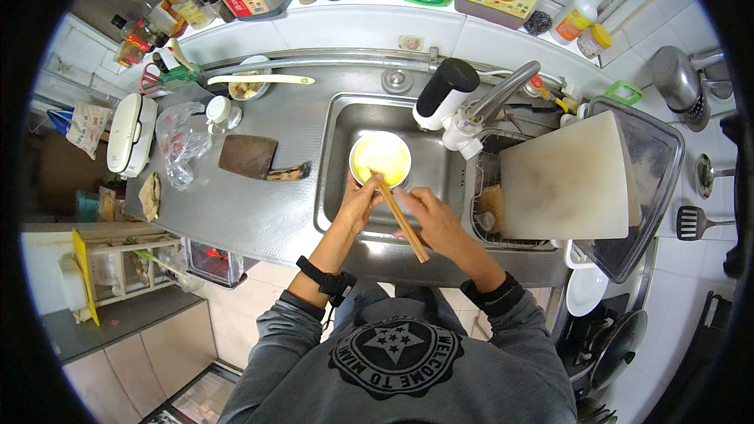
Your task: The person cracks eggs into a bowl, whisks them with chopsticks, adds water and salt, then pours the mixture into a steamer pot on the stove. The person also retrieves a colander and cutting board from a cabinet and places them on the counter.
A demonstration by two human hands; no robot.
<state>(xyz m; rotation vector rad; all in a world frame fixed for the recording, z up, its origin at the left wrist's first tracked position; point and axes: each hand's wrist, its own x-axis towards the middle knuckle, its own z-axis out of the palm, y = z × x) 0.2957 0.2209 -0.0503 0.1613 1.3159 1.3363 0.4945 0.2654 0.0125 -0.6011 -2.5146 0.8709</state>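
Observation:
A white bowl (354, 152) of yellow liquid, which looks like beaten egg, is held over the sink basin (424, 112). My left hand (357, 203) grips its near side, with the thumb over the rim and against a pair of wooden chopsticks (404, 222). The chopsticks' tips are in the bowl, and their other ends slant out toward me and to the right. Just right of the chopsticks, my right hand (436, 221) is slightly blurred, its fingers apart and nothing visible in them.
A cleaver (250, 156) lies on the steel counter (277, 212) at left, near a plastic bag (181, 141) and a lidded jar (221, 113). A faucet (500, 94) reaches over the sink. Cutting boards (562, 182) lean over a wire rack (489, 165) at right.

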